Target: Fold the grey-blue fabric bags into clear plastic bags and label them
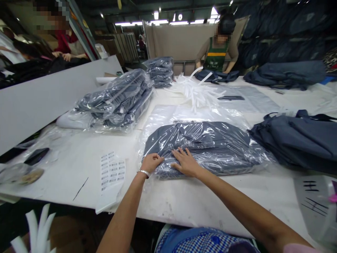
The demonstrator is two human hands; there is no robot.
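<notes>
A folded dark blue garment in a clear plastic bag (205,146) lies on the white table (79,165) in front of me. My left hand (151,162), with a metal bangle at the wrist, is closed on the bag's near left edge. Beside it my right hand (185,162) lies flat on the bag with its fingers spread, pressing the plastic down.
A sheet of barcode labels (112,171) lies left of the bag. Stacks of bagged garments (118,100) stand at the left and back. Unbagged blue garments (302,140) lie at the right. White plastic strips (196,91) lie behind. A person in a green apron (217,52) works opposite.
</notes>
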